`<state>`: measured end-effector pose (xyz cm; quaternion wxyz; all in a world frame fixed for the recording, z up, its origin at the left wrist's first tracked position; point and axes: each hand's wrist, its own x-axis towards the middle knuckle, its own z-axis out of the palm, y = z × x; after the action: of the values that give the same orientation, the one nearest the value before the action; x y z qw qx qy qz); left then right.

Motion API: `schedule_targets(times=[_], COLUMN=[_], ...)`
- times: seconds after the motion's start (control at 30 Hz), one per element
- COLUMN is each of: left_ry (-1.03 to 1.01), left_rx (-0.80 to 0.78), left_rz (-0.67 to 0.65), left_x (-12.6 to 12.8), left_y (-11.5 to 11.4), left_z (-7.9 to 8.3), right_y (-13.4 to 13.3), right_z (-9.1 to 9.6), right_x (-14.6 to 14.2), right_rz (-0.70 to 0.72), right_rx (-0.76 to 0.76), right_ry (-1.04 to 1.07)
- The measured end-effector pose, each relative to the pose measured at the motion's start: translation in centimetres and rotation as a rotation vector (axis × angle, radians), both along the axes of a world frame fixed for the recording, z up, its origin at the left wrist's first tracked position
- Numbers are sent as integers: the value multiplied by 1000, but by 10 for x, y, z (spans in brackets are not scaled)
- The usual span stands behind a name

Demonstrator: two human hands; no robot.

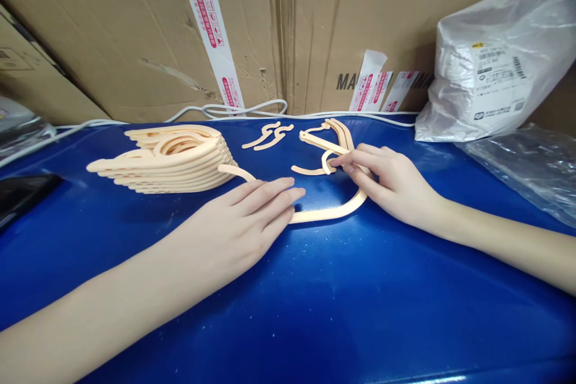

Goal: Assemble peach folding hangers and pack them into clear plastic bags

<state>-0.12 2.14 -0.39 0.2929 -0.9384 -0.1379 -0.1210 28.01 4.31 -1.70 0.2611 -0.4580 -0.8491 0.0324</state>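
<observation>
My left hand [256, 222] lies over a pale beige curved plastic strip [324, 214], which looks like a clothes hanger part. Its fingers are together and its thumb is hidden; one strip end [234, 171] shows past the knuckles. My right hand [389, 183] is closed, finger and thumb around the right side of the curved pieces. Beyond its fingertips are a straight beige bar [324, 141] and a small hook-shaped piece [310, 170]. Where the pieces meet is covered by the right fingers. Left of my hands stands a neat stack of beige hangers [180, 168].
Two small S-shaped beige hooks [273, 136] lie on the blue table [288, 324] at the back. A white cable [243, 111] runs along the cardboard boxes [144, 30]. A wrapped white package [490, 66] and clear plastic [526, 162] are at right, a dark object [27, 192] at left.
</observation>
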Motion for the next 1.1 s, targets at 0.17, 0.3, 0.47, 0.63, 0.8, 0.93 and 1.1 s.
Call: schedule_targets(times=[0.17,0.3,0.47,0.63,0.8,0.93,1.1], left_ry=[-26,-27,-6,-78,-127,-155,-155], left_rx=[-16,-32,-146,-365,-488,-473,-590], left_rz=[-22,-23,50,62,65,0,9], left_x=[0,-1,-3,-8,-8,-6,-5], left_y=[0,2,5,7,4,0,-3], left_z=[4,7,10,8,3,3,7], right_y=[1,1,-2,-3,-3,-4,-4], right_z=[0,-1,0,-1,-2,0,1], right_x=[2,2,0,0,1,0,0], right_rz=[-10,-22,-20,-18,-18,-24,-39], right_rx=[-11,-12,19,27,45,37,20], right_ry=[-21,-28,-43,-59,-64,-59,-45])
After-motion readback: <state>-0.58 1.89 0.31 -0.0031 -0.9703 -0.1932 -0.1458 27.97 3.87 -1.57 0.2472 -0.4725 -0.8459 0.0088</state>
